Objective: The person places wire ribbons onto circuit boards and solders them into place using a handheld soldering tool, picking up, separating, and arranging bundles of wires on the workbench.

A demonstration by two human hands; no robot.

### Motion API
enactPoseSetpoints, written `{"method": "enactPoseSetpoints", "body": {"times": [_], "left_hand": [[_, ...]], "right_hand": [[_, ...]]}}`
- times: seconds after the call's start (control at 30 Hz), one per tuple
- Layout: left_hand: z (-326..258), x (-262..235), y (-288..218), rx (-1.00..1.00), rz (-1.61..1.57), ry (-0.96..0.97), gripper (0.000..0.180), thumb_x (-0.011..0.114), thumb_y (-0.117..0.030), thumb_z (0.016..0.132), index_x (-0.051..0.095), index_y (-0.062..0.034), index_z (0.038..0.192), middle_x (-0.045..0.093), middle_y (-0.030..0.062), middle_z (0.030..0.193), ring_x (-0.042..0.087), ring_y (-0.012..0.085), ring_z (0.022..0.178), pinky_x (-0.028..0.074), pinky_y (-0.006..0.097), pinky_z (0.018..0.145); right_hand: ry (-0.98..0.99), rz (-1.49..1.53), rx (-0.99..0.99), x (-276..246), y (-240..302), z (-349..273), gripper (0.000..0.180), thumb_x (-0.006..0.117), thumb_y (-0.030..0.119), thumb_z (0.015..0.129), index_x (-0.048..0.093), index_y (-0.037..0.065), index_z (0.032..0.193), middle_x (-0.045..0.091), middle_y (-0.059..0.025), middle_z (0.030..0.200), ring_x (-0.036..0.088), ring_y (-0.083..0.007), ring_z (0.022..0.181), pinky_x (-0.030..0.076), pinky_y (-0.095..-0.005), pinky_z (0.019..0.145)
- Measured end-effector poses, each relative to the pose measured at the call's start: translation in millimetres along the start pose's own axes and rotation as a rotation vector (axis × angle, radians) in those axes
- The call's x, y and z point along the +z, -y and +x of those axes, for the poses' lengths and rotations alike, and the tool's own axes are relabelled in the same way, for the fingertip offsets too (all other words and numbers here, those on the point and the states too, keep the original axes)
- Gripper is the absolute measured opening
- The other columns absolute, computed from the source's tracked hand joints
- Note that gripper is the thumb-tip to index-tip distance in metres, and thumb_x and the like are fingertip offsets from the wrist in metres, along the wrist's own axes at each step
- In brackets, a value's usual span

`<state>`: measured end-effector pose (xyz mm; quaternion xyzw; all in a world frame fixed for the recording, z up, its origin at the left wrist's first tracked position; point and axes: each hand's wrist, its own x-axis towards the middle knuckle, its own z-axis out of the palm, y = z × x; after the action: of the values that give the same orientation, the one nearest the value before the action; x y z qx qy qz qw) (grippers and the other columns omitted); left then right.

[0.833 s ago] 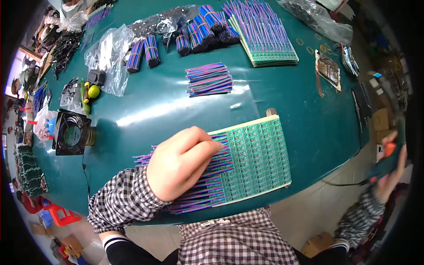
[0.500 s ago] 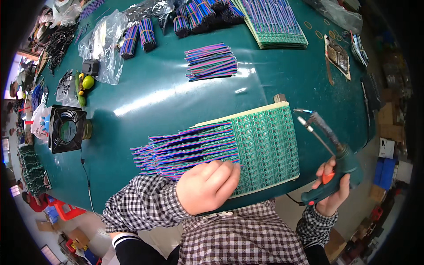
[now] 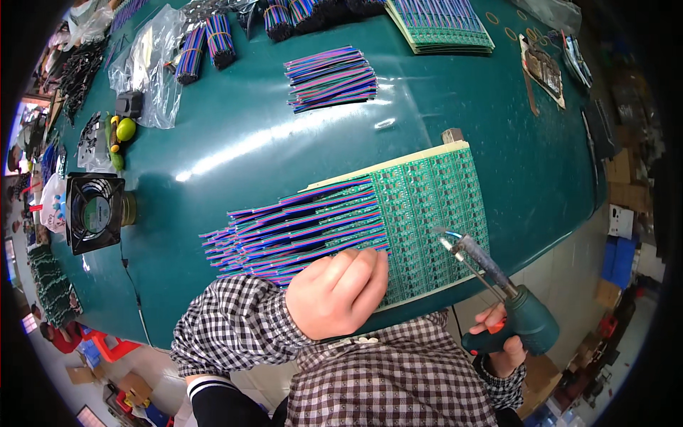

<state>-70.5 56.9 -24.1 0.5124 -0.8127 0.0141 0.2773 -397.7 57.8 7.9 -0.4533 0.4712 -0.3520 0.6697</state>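
A green circuit board panel lies in front of me, its right part bare of wires. Rows of flat ribbon wires, blue, pink and black, run leftward from its left part. My left hand is closed over the near rows, fingertips pinching a ribbon wire whose end peeks out at the fingers. The wire's grip point is hidden under them. My right hand wraps the handle of a dark green soldering gun with an orange trigger. Its tip hangs above the panel's right part, apart from my left hand.
Loose ribbon wires lie beyond the panel. A metal block touches its far edge. A black fan stands at left, near a clear plastic bag. Wired boards are stacked far back; a dirty soldering pad lies far right.
My right hand has brought the soldering gun leftward, from beside the panel to over it. My left hand keeps its pinch at nearly the same place. The view has shifted slightly.
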Motion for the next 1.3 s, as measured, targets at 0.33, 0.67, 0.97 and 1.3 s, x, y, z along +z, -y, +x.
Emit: {"method": "enactPoseSetpoints", "body": {"times": [0.33, 0.67, 0.97, 1.3], "left_hand": [[-3.6, 4.1, 1.2, 0.003, -0.009, -0.048, 0.04, 0.07, -0.009, 0.064, 0.073, 0.0037, 0.101, 0.066, 0.0112, 0.097, 0.065, 0.02, 0.076, 0.053, 0.028, 0.061], [-5.7, 5.7, 1.2, 0.013, 0.007, -0.054, 0.041, 0.069, -0.009, 0.063, 0.073, 0.0047, 0.102, 0.065, 0.0118, 0.097, 0.065, 0.0201, 0.076, 0.054, 0.029, 0.061], [-5.0, 5.1, -0.6, 0.002, 0.012, -0.044, 0.043, 0.068, -0.011, 0.061, 0.073, 0.0044, 0.101, 0.065, 0.0115, 0.098, 0.065, 0.0195, 0.076, 0.053, 0.028, 0.061], [-3.8, 5.9, -0.5, 0.0, 0.046, -0.049, 0.038, 0.068, -0.011, 0.065, 0.072, 0.0034, 0.099, 0.064, 0.0101, 0.097, 0.064, 0.018, 0.079, 0.05, 0.026, 0.062]], "right_hand": [[-0.035, -0.032, 0.105, 17.5, -4.1, -11.7, 0.061, 0.092, 0.038, 0.075, 0.063, -0.006, 0.105, 0.07, -0.0161, 0.089, 0.072, -0.028, 0.085, 0.062, -0.0447, 0.082], [0.005, -0.258, 0.076, 31.3, 6.1, -4.3, 0.049, 0.093, 0.034, 0.074, 0.067, 0.0, 0.099, 0.073, -0.0082, 0.089, 0.074, -0.0221, 0.081, 0.058, -0.0352, 0.077], [0.022, -0.295, 0.073, 32.0, 6.4, -3.8, 0.047, 0.091, 0.035, 0.076, 0.068, 0.001, 0.099, 0.073, -0.0072, 0.089, 0.075, -0.0215, 0.082, 0.057, -0.0359, 0.082], [0.051, -0.383, 0.055, 27.6, 4.5, -3.4, 0.049, 0.09, 0.04, 0.077, 0.068, 0.002, 0.101, 0.074, -0.0056, 0.086, 0.074, -0.0205, 0.081, 0.055, -0.0356, 0.081]]}}
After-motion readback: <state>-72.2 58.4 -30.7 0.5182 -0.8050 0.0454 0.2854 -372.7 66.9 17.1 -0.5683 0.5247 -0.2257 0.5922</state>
